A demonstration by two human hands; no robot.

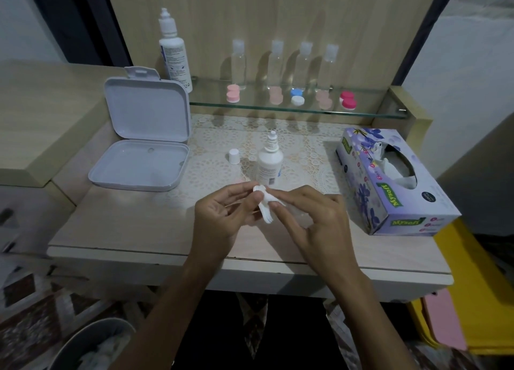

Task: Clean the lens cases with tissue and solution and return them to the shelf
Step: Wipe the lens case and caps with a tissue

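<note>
Both hands meet above the middle of the pale wood-grain worktop (125, 225), near its front edge. The left hand (222, 216) and right hand (314, 219) each pinch a small twisted wad of white tissue (265, 205) between thumb and fingertips; whatever the tissue may wrap cannot be made out. The wad is soft and crumpled, its long axis running from the upper left down to a frayed lower end that points toward the front edge. Both forearms rise from the bottom of the view and converge, the left palm turned rightward, the back of the right hand facing up.

Just behind the hands, on a cream lace mat (306, 152), stands an upright white plastic solution bottle (270, 163), its nozzle bare; its small cylindrical cap (234, 156) stands beside it to the left. At the left edge lies an open, hinged, rounded-rectangular white box (144, 144). At the right edge lies a lilac floral cardboard tissue box (389, 180), its long axis diagonal.

On the glass shelf (361, 111) along the back stand round lens cases: pink (233, 93), peach (276, 95), blue-and-white (297, 97), peach (324, 99) and magenta (348, 99), before clear bottles (303, 66). A taller white bottle (173, 52) stands at the shelf's left end.
</note>
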